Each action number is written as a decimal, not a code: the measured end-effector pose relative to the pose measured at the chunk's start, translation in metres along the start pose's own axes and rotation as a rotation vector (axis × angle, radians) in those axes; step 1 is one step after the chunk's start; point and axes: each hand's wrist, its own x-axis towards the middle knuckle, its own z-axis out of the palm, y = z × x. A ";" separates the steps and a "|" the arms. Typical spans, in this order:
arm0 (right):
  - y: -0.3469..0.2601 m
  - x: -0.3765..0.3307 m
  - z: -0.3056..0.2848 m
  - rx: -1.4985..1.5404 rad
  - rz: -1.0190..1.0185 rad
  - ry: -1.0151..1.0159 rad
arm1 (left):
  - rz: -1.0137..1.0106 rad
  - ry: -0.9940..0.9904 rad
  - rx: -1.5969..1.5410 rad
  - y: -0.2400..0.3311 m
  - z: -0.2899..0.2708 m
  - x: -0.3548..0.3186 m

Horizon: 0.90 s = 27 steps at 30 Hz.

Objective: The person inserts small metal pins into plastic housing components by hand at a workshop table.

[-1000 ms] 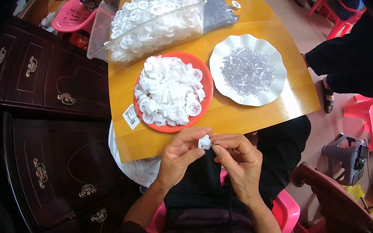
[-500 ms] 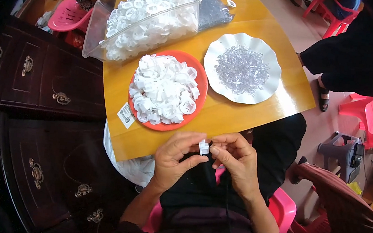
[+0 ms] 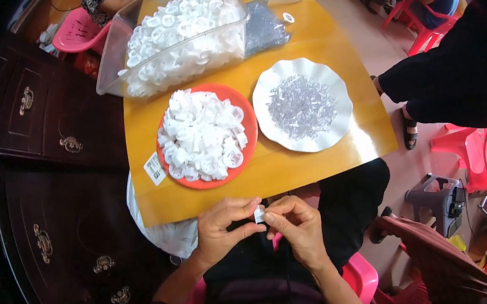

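Above my lap, at the table's near edge, a small white plastic part (image 3: 259, 215) sits between my two hands. My left hand (image 3: 225, 226) holds it between thumb and fingers. Thumb and forefinger of my right hand (image 3: 296, 226) are pinched at its right side; whether they also hold a tiny clear piece is too small to see. Beyond my left hand, an orange plate (image 3: 251, 148) carries a heap of white plastic parts (image 3: 201, 133). Right of it, a white scalloped plate (image 3: 342, 118) holds many small clear slivers (image 3: 303, 108).
A clear plastic bin (image 3: 105, 69) full of white parts stands at the far left of the yellow table (image 3: 361, 72). Beside it lies a bag of clear pieces (image 3: 265, 29). A paper label (image 3: 155, 169) lies by the orange plate. Dark drawers (image 3: 51, 120) stand left; other people are nearby.
The view has shifted, so the table and plates appear lower and slightly left. Both hands stay together at the white part, which looks a little more tilted and covered by fingers.
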 end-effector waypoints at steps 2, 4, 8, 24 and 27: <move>0.000 -0.001 -0.002 0.031 0.024 -0.006 | -0.003 0.020 -0.018 0.002 0.004 0.002; -0.008 0.003 -0.004 0.015 0.012 -0.014 | -0.095 0.087 -0.086 0.005 0.006 0.010; -0.041 0.020 -0.013 -0.135 0.088 -0.019 | -0.012 -0.085 0.165 0.025 -0.009 0.059; -0.099 0.095 -0.089 -1.258 -0.518 0.518 | 0.440 0.438 0.899 0.034 -0.145 0.243; -0.102 0.109 -0.093 -1.270 -0.564 0.500 | 0.464 0.390 0.929 0.035 -0.112 0.214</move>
